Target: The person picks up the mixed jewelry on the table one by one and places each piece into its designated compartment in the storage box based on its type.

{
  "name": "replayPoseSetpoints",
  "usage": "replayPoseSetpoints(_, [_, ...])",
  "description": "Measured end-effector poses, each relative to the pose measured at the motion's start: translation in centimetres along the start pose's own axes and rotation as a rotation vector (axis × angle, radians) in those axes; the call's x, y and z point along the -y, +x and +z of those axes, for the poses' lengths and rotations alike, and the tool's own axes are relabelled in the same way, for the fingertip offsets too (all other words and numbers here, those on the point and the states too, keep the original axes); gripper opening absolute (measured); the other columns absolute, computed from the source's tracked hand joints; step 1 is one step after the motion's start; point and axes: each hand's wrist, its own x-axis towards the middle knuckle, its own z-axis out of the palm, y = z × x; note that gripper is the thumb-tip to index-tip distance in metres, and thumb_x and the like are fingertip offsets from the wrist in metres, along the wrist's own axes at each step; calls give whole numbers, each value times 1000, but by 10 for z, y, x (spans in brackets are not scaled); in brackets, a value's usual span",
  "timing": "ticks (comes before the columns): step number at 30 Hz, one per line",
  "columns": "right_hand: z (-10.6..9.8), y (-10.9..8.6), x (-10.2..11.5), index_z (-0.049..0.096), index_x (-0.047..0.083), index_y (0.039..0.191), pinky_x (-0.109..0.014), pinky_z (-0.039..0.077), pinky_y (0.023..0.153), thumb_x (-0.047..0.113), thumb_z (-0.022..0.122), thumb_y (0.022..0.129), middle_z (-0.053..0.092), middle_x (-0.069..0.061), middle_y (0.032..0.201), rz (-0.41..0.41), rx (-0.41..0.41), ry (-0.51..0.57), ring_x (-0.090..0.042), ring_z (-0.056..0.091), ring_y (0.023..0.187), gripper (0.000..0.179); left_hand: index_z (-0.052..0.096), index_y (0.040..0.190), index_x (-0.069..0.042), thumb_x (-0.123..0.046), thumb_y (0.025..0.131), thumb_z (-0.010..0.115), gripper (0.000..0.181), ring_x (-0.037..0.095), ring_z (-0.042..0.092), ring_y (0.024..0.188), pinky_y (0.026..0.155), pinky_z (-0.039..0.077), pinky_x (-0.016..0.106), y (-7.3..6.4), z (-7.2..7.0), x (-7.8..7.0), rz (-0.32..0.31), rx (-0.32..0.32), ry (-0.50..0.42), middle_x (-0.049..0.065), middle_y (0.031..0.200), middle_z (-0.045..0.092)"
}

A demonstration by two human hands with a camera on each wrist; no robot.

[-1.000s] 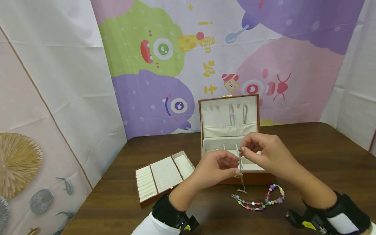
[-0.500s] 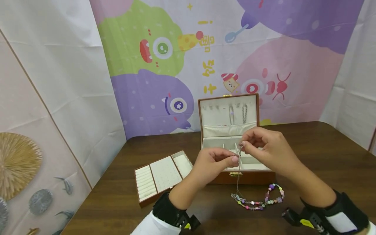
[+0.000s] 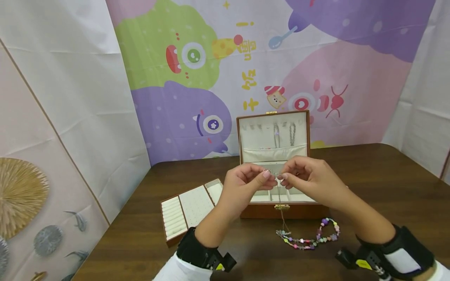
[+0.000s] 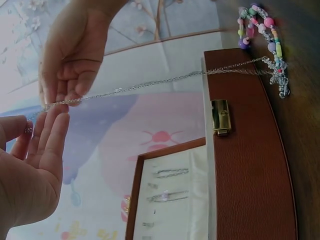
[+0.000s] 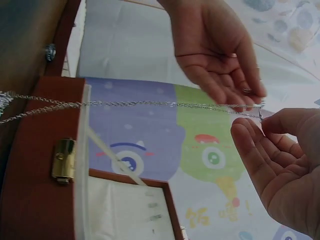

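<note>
A thin silver chain necklace [image 4: 145,85] hangs between the two hands in front of the open jewelry box [image 3: 291,212]. My left hand [image 3: 239,189] pinches one end of it between thumb and index finger. Close beside it, my right hand [image 3: 313,181] pinches the other part of the chain with thumb and index finger. In the right wrist view the doubled necklace [image 5: 145,103] runs down past the gold clasp [image 5: 64,159]. Its low end reaches the silver end of the colourful beaded string [image 3: 306,245] on the table; whether they touch I cannot tell.
Inside the box lid [image 3: 263,136] several hooks show, some with silver chains. The box's lower part has divided compartments, partly behind the hands. Left of it lies a lift-out tray [image 3: 195,207] with ring rolls. A cartoon cloth hangs behind the dark wooden table [image 3: 130,234].
My left hand has gone up and left, and my right hand slightly left; both now meet at the chain's top. The necklace's lower end has come down to the beaded string.
</note>
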Motion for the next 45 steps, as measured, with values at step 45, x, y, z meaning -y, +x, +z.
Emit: replayPoseSetpoints(45, [-20,-3,1,78,14,88,-27,52,58,6,76,84,72,8,84,35,84,-77,-10,60,70,9,55,80,4,1,93,49,15,20,72,85,83,54,49,-1,1,5,-70,141,-139,13,92,72])
